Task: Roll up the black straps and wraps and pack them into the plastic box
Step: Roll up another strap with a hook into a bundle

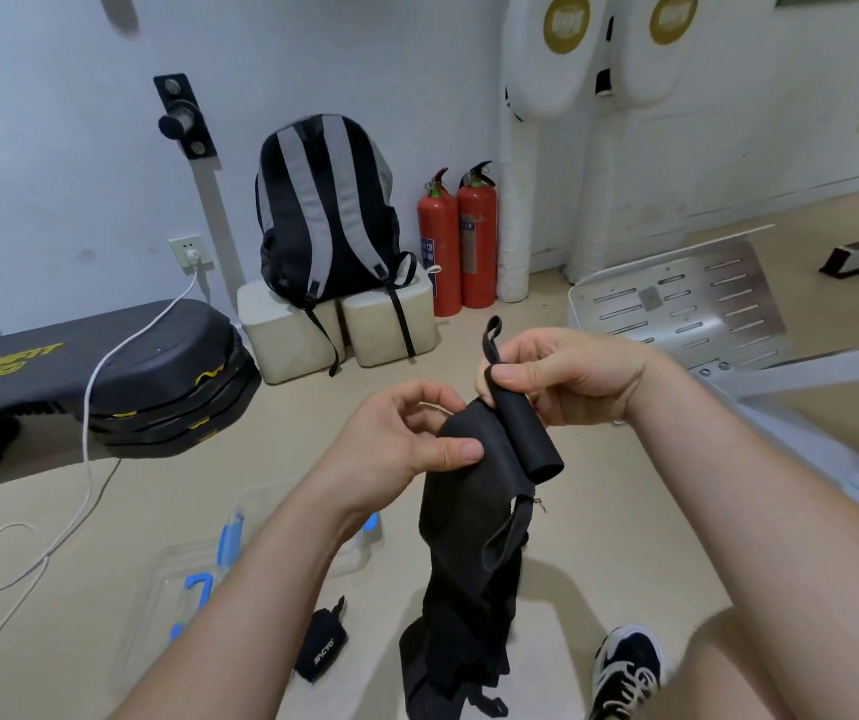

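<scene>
seen through one wide-angle view only, worn on the head, bending straight lines near the edges. looks forward and down from just above the forearms, close on the left hand and right hand at mid-frame, both holding the black wrap. takes in the floor below, a shoe at the bottom edge, and farther off the wall with a backpack and two fire extinguishers.

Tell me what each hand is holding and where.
Both hold one black wrap: the right hand pinches its rolled end, the left hand the flat fabric beside it.
</scene>
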### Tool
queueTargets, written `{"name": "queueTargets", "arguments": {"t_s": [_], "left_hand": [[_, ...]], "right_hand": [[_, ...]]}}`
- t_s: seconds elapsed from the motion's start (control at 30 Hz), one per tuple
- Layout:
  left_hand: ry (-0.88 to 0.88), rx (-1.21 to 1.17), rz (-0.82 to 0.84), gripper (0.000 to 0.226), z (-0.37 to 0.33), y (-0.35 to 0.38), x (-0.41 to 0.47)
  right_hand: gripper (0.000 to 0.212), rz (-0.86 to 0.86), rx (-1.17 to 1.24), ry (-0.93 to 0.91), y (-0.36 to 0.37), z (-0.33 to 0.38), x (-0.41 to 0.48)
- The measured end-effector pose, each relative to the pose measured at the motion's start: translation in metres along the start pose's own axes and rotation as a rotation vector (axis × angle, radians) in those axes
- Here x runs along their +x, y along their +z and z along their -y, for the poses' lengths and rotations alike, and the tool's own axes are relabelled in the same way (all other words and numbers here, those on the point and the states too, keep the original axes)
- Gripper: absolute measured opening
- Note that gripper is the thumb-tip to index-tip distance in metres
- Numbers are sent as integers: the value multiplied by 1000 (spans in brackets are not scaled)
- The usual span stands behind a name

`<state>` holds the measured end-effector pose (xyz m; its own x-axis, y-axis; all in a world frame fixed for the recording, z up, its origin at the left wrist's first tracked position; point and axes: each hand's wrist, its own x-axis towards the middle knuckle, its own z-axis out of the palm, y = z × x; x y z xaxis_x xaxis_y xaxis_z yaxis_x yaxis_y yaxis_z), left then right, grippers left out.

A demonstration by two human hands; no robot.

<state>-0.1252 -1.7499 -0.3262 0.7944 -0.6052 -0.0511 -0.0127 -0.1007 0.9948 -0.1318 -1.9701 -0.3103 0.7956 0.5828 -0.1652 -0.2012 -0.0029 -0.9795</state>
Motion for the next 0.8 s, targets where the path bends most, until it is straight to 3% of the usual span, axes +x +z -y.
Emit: {"name": "queueTargets", "arguments": {"t_s": [0.27,0.57,0.7,0.8], "left_hand": [[-139,53,-40,15,4,-6,0],[-114,64,-126,20,7,-2,1],[-73,198,-148,18,8,3,1],[-81,110,-125,27,5,1,0]], "right_hand": [[40,74,-103,57,4,0,0],[36,102,-109,84,11,5,7],[21,34,-124,111,12,2,9],[17,-35,-160,118,14,3,9]]}}
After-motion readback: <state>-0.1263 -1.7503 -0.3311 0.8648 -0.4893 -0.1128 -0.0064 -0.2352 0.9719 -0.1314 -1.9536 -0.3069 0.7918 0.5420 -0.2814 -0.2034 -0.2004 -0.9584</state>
